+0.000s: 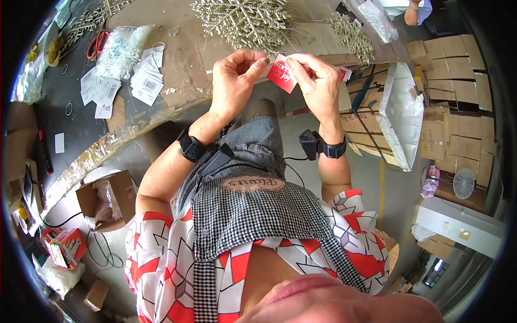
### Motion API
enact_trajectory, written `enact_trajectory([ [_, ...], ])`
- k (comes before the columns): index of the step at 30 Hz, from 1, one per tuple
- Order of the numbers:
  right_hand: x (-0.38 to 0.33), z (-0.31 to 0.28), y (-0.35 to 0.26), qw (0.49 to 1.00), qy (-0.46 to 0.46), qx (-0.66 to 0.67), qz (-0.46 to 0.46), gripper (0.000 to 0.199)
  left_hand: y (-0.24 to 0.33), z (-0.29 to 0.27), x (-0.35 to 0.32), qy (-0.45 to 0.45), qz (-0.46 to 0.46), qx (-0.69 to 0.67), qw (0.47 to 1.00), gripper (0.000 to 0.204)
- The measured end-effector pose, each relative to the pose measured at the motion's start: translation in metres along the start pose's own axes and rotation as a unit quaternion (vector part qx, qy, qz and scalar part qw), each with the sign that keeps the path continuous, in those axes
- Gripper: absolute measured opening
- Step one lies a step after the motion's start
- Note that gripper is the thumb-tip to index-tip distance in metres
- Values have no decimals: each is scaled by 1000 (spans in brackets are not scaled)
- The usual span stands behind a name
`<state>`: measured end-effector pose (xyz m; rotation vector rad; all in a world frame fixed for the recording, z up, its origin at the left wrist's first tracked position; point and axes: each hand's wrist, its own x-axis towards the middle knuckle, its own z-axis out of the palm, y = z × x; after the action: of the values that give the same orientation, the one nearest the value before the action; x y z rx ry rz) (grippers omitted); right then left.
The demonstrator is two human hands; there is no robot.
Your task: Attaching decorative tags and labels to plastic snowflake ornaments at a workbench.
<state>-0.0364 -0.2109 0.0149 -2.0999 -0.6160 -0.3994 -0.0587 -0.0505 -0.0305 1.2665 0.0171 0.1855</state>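
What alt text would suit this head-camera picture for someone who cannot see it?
Two bare hands, left hand and right hand, hold a small red tag between fingertips above a worktable. Glittery silver sprigs, white labels and red scissors lie on it.

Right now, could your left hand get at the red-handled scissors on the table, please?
Probably yes, once freed. The left hand is pinching at the red tag together with the right hand. The scissors lie in the open on the table further left; only loose white labels lie between.

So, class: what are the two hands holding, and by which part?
A small red tag, pinched at its upper edge between the left hand and right hand fingertips.
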Motion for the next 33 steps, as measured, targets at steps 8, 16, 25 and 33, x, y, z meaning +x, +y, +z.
enact_trajectory([
  [8, 5, 3, -4, 998, -18, -5, -53, 9, 6, 1, -2, 7, 8, -21, 1000, 15],
  [16, 6, 10, -10, 997, -56, 0, -61, 9, 4, -7, -7, 11, -23, -25, 999, 17],
  [25, 3, 18, -14, 997, -57, 8, -56, 10, 8, -7, -8, 19, -28, -11, 999, 13],
  [33, 0, 22, -9, 997, -62, 10, -41, 8, -3, -14, -2, 62, -84, -106, 989, 13],
])
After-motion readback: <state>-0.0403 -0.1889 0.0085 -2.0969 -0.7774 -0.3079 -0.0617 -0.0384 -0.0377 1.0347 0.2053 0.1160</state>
